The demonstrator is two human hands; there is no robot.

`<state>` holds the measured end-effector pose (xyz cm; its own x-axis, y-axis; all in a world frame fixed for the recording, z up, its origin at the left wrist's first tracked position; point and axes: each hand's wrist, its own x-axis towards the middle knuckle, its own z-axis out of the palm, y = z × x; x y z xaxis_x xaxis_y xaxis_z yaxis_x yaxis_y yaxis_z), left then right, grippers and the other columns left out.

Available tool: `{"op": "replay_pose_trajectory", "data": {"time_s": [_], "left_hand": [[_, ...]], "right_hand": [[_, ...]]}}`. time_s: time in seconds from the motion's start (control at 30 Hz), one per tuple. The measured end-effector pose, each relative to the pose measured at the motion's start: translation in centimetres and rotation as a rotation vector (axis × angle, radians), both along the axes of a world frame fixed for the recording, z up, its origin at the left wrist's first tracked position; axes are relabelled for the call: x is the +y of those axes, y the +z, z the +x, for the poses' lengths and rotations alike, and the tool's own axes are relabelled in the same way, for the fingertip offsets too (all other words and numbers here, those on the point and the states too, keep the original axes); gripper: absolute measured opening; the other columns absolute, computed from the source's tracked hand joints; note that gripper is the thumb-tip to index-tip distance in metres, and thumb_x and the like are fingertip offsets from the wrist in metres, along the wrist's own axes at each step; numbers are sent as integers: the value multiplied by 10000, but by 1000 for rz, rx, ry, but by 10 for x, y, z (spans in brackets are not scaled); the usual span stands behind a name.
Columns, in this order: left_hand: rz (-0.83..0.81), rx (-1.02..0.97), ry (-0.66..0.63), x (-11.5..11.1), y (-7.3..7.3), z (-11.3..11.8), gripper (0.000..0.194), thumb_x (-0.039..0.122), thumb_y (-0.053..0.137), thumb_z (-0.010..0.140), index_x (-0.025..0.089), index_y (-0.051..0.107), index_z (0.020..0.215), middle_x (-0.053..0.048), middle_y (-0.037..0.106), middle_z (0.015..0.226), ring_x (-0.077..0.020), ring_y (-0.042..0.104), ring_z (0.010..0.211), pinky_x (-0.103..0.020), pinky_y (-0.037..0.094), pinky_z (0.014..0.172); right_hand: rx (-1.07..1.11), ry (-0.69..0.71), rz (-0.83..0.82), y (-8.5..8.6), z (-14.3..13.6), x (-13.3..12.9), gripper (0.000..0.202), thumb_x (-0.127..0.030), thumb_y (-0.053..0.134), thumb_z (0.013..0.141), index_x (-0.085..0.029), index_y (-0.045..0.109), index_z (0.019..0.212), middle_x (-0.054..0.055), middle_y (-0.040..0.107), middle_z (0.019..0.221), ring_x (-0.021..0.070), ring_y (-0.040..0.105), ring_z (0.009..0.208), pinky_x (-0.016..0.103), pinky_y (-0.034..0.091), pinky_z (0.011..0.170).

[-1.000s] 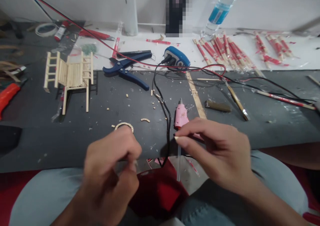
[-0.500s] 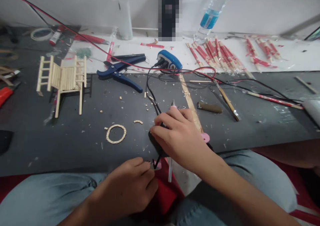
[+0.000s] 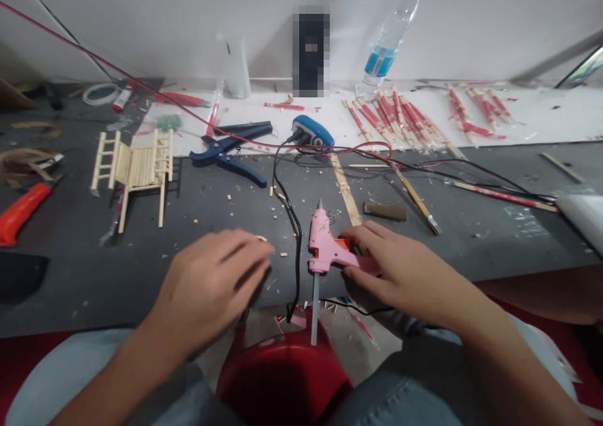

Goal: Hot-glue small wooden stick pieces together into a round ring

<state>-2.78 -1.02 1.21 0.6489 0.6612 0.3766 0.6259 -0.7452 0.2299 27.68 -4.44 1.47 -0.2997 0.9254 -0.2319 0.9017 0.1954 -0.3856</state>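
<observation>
A pink glue gun [image 3: 321, 240] lies on the dark table, nozzle pointing away from me, with a clear glue stick [image 3: 315, 313] sticking out of its rear over the table edge. My right hand [image 3: 396, 266] is closed round its handle. My left hand [image 3: 217, 284] hovers over the table to the left, fingers stretched out, palm down and slightly blurred; I see nothing in it. It covers the spot of the small ring of wooden bits, now hidden. A short curved wooden piece [image 3: 260, 238] shows just beyond its fingertips.
A small wooden chair [image 3: 136, 165] stands at left, beside blue cutters [image 3: 230, 156]. Black cable [image 3: 298, 256] runs from a blue socket block [image 3: 311, 132] past the glue gun. Red-wrapped sticks [image 3: 400, 118], a bottle [image 3: 384, 55] and a brush [image 3: 417, 200] lie or stand behind. A red stool [image 3: 282, 357] is below.
My left hand has risen from the cable below the table edge to above the tabletop. My right hand has shifted right, from the cable onto the glue gun's handle, uncovering the gun.
</observation>
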Motion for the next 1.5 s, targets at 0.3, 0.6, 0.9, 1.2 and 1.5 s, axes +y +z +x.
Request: {"op": "replay_pose_trajectory", "data": {"time_s": [0.3,0.6,0.9,1.2,1.5], "left_hand": [[-165,218,-78,28,-9,25,170,270,648,1005,209,807,1006,-68,817,962,-257,732,869,-385,471,776],[-294,32,-32,23,1,21,180,239,614,1020,212,783,966,-38,829,925,-197,761,820,-307,558,757],[-1053,-1146,141,-2,29,14,99,158,850,809,254,825,811,8,811,745,-101,720,600,-155,596,579],[-1338,-1463,109,-8,23,19,206,77,856,754,268,855,831,52,792,716,-36,710,602,-69,583,616],[-1145,-1462,291,-10,28,21,84,217,934,775,261,864,790,35,790,738,-40,716,631,-60,585,646]], "right_hand": [[241,-122,75,-7,-4,-3,296,-120,544,890,-182,587,1176,90,669,1100,261,639,971,400,481,866],[1081,-208,-130,0,-10,-20,320,-441,801,868,-260,556,967,-62,489,743,117,414,569,229,368,493],[1359,-210,-101,-5,-48,-44,272,-567,617,995,-323,698,1086,32,590,832,178,557,636,292,564,565],[1424,-207,-212,-15,-64,-40,188,-443,628,1012,-262,661,977,-13,513,681,144,445,558,260,412,490],[1378,-222,-306,-11,-76,-30,315,-517,688,977,-223,634,877,2,509,785,131,418,603,267,400,508]]}}
